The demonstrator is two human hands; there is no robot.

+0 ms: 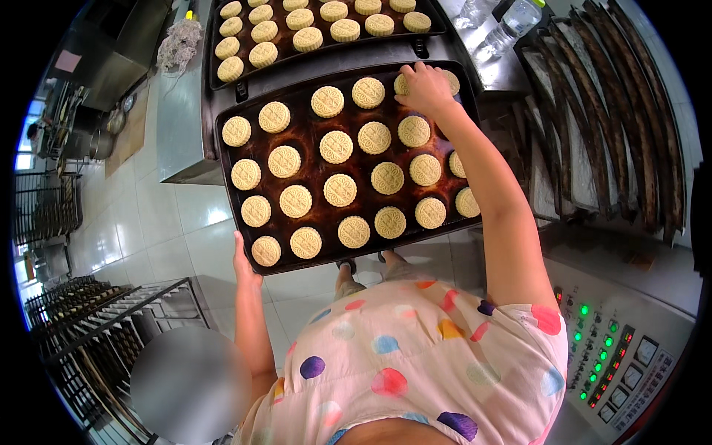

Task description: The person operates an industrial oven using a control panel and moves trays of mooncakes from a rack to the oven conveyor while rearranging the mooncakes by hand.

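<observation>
A dark baking tray (311, 133) carries several rows of round, pale yellow mooncakes (339, 190) with patterned tops. At its near left corner my left hand (245, 261) grips the rim, thumb up along the side and the other fingers hidden beneath. My right hand (428, 89) reaches across to the far right part of the tray. Its fingers are bent down around a mooncake (401, 84) in the far row, which they partly cover. Another mooncake (451, 81) shows just right of that hand. My right forearm hides part of the tray's right edge.
Beyond lies a second tray (319, 53) of mooncakes on a metal surface. Clear plastic bottles (512, 30) stand at the far right, above stacked dark trays (593, 111). A control panel (604, 348) with lit buttons is near right; a rack (111, 334) stands at left.
</observation>
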